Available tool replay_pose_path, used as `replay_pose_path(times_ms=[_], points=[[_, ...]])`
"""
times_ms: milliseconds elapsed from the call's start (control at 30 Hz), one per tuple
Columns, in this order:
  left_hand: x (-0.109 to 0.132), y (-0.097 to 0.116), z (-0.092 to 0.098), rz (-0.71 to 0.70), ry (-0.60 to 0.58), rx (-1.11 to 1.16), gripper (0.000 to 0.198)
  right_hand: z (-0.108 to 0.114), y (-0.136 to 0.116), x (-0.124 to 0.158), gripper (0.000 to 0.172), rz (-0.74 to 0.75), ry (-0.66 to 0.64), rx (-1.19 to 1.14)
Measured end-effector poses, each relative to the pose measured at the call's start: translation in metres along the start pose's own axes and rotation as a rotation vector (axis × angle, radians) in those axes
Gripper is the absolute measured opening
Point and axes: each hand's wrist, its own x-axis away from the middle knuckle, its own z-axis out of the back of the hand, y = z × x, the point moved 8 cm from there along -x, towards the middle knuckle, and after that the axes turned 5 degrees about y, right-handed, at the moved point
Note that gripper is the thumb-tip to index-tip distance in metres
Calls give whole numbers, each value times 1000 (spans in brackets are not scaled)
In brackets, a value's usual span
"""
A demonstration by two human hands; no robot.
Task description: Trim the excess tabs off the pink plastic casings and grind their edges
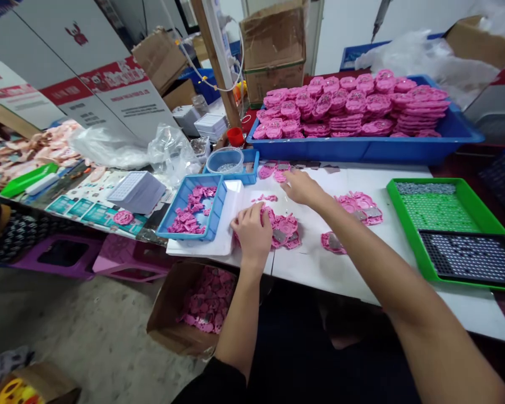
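My left hand [252, 231] curls over a group of pink plastic parts on the white work surface, its fingers bent down onto one of them. Beside it lie pink plastic parts [285, 229] with grey plates set in them. My right hand [302, 188] reaches further across, fingers drawn together at the edge of more pink parts [269, 170]; whatever is between the fingertips is hidden. Small pink pieces [264, 198] lie between the hands. Under my right forearm are further pink parts with grey plates [364, 210].
A blue tray [362, 150] heaped with stacked pink parts stands behind. Left is a light-blue bin [187, 235] of small pink pieces. A green tray [471, 193] with a black grid sits right. Below the table edge stands a cardboard box [164, 320] of pink parts.
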Motion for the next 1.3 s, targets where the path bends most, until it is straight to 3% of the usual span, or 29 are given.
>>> replay_pose_path(times_ms=[167, 267, 433, 500, 600, 700, 800, 900, 1000, 1100, 1200, 1300], points=[[17, 6, 37, -109, 304, 180, 23, -21, -3, -26, 48, -114, 72, 66], [32, 6, 50, -101, 333, 327, 20, -13, 2, -24, 45, -91, 115, 63], [54, -3, 32, 295, 118, 787, 26, 35, 15, 4, 35, -56, 185, 26], [59, 0, 22, 441, 42, 998, 34, 61, 10, 30, 39, 37, 195, -143], [63, 9, 5, 656, -160, 1317, 50, 84, -17, 79, 40, 291, -7, -449], [69, 22, -10, 841, -483, 1498, 67, 90, -40, 118, 49, 446, -238, -466], [75, 26, -15, 906, -710, 1519, 60, 84, -56, 129, 56, 503, -368, -475], [79, 23, -14, 919, -761, 1524, 54, 75, -68, 117, 54, 495, -427, -554], [81, 19, -13, 951, -689, 1533, 54, 70, -86, 92, 45, 492, -437, -699], [86, 18, -14, 980, -620, 1507, 59, 64, -102, 53, 31, 462, -356, -754], [93, 22, -19, 958, -635, 1508, 63, 44, -104, 7, 30, 440, -198, -389], [98, 24, -23, 898, -666, 1527, 59, 3, -95, -25, 31, 445, -252, -43]])
